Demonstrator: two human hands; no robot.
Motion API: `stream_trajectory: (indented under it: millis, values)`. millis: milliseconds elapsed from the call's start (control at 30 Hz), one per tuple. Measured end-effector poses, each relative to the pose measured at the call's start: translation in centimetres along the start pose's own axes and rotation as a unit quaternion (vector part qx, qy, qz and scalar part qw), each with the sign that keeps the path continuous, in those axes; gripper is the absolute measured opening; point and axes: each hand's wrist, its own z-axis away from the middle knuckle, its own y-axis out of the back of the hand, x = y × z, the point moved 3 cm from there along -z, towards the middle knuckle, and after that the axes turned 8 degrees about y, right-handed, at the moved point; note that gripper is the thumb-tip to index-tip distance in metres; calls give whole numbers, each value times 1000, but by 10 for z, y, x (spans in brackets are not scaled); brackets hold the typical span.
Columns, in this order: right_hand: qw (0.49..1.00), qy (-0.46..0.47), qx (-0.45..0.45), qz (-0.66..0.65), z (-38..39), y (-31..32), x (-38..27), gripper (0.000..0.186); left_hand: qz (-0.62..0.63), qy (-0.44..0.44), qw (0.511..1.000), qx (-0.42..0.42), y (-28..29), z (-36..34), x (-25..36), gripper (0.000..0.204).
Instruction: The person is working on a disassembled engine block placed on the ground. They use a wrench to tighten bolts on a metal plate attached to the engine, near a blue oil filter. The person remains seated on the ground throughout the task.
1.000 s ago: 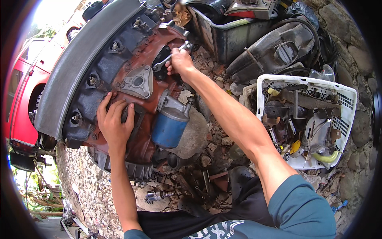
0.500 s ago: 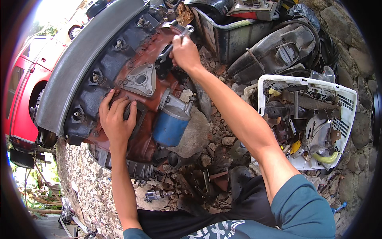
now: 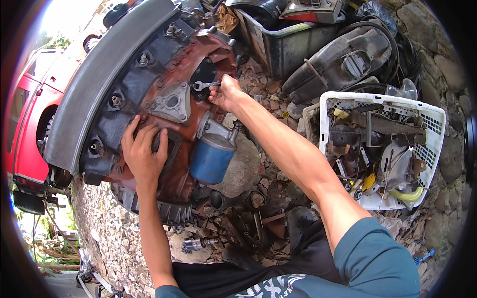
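Observation:
My left hand (image 3: 145, 149) rests open on the red-brown engine block (image 3: 194, 174), fingers spread near a dark rectangular opening and the bolts beside it. My right hand (image 3: 226, 92) grips a silver open-ended wrench (image 3: 203, 85), whose jaw is at a fastener on a black plate (image 3: 201, 70). Below and left of the wrench is a grey triangular flange (image 3: 173, 103) with a round hole. A blue cylindrical filter (image 3: 208, 161) hangs on the block below it. A long dark cover (image 3: 112, 54) runs along the engine's left side, beside several spark plugs (image 3: 116, 101).
A white crate of metal parts (image 3: 432, 149) stands right. Behind it lie a dark bin (image 3: 276, 54), a grimy tank (image 3: 338, 64) and hoses. Rubble, loose parts (image 3: 198, 243) and a large rock (image 3: 238, 169) are below. A red vehicle (image 3: 30, 129) stands left, a stone wall (image 3: 447, 74) right.
My right hand rose toward the upper end of the engine, then came lower; the wrench now lies more level across the black plate. My left hand stays in place.

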Motion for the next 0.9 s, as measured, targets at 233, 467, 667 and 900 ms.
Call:
stream_trajectory:
  millis: [233, 467, 667, 900]
  values:
    - [999, -17, -42, -4, -13, 0, -1, 31, 4, 2, 1000, 0, -2, -1, 1, 12]
    - [919, 280, -54, 273, 19, -23, -43, 39, 0, -4, 1000, 2, -1, 1, -2, 12]
    - [520, 646, -171, 532, 66, -39, -55, 35, 4, -5, 1000, 3, -1, 0, -2, 12]
    - [536, 676, -168, 476, 69, -20, -57, 23, 14, -7, 1000, 8, -2, -2, -1, 12]
